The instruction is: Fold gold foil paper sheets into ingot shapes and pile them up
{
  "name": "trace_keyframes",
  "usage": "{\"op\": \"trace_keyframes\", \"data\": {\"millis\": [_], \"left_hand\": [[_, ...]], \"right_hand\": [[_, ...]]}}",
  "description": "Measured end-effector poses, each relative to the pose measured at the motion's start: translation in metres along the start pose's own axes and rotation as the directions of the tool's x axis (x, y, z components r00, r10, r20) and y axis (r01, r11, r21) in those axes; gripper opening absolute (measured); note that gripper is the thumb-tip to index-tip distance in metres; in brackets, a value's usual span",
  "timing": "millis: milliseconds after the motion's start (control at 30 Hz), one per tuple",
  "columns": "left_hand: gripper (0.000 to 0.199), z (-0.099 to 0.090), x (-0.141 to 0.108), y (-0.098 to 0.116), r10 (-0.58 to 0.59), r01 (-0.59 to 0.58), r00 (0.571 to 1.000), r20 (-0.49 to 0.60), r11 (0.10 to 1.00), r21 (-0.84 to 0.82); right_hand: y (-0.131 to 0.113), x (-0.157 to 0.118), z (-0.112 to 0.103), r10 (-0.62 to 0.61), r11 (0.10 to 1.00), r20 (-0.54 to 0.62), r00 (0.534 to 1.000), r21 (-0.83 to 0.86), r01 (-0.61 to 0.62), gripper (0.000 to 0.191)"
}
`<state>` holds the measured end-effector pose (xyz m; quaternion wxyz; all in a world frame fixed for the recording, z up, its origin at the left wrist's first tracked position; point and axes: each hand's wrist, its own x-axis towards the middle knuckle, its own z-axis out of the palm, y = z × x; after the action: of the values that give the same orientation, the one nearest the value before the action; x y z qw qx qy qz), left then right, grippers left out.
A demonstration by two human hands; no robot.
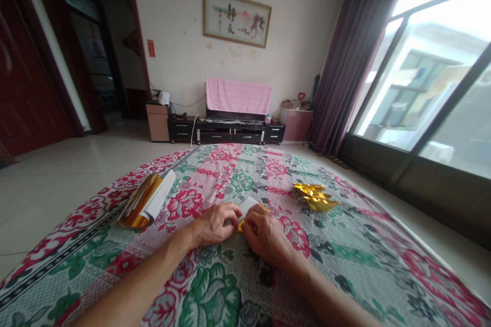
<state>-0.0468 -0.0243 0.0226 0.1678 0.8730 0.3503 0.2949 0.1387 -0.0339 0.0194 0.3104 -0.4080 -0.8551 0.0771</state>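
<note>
A small sheet of gold foil paper [248, 205], white on its back, lies partly folded on the flowered tablecloth [215, 291] in front of me. My left hand [217, 223] is closed at the paper's left edge, fingertips pinching it. My right hand [264, 230] has its fingers curled over the near right part, where some gold shows beneath them. Both hands hide much of the sheet. To the right sit several folded gold paper pieces [316, 197], bunched together. A loosely curled stack of gold and white paper sheets [148, 201] rests at the left.
The round table's edge curves round on the far side. Beyond it stands a low black cabinet [241, 135] with a pink cloth [238, 95] draped over a screen. A purple curtain [347, 56] and large windows are to the right, a red door [30, 76] to the left.
</note>
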Motion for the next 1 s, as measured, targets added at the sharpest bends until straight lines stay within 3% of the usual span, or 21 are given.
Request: {"op": "trace_keyframes", "data": {"millis": [467,1000], "left_hand": [[0.024,-0.0007,-0.0031,-0.0038,-0.042,0.041,0.999,0.016,0.999,0.015],[0.018,-0.0003,-0.0037,-0.0052,-0.075,0.075,0.997,0.006,0.997,0.007]], "right_hand": [[0.0005,0.0008,0.0021,0.024,1.000,-0.015,1.000,-0.005,-0.024,0.017],[0.0064,0.0024,0.0043,0.034,0.999,-0.032,0.999,-0.004,-0.034,0.016]]}}
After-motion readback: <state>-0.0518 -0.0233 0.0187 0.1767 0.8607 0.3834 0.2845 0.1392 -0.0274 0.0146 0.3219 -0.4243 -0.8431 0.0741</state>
